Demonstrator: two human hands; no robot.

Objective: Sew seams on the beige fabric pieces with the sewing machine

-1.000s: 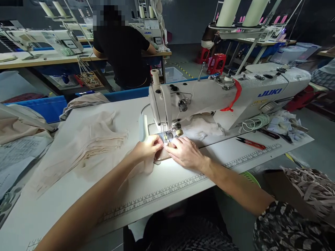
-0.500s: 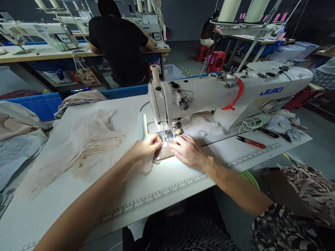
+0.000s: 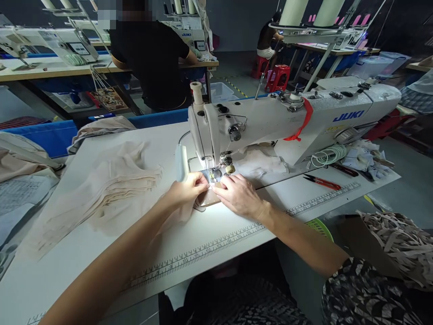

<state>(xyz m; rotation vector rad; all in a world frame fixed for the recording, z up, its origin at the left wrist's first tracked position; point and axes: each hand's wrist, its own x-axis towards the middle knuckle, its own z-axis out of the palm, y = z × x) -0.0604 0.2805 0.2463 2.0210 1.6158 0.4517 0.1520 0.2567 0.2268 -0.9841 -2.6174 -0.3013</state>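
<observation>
Under the needle area of a white sewing machine (image 3: 264, 122), both my hands meet at a piece of thin beige fabric (image 3: 181, 214). My left hand (image 3: 187, 187) pinches the cloth just left of the presser foot (image 3: 214, 174), thumb and fingers together. Close on the right, my right hand (image 3: 238, 194) has its fingers bent and pressed together at the fabric edge; what lies beneath the fingertips is mostly hidden. A lit lamp (image 3: 181, 162) shines on the spot. Part of the cloth hangs from my left hand over the table.
A stack of beige fabric pieces (image 3: 125, 187) lies to the left. Red-handled thread snips (image 3: 323, 182) and a green cord coil (image 3: 328, 155) rest at the right. A printed ruler (image 3: 209, 248) runs along the front edge. A person in black (image 3: 149, 58) sits beyond.
My right hand has shifted slightly left, its fingertips closer to my left hand. The left hand keeps its pinch on the fabric. The whole view has moved a little.
</observation>
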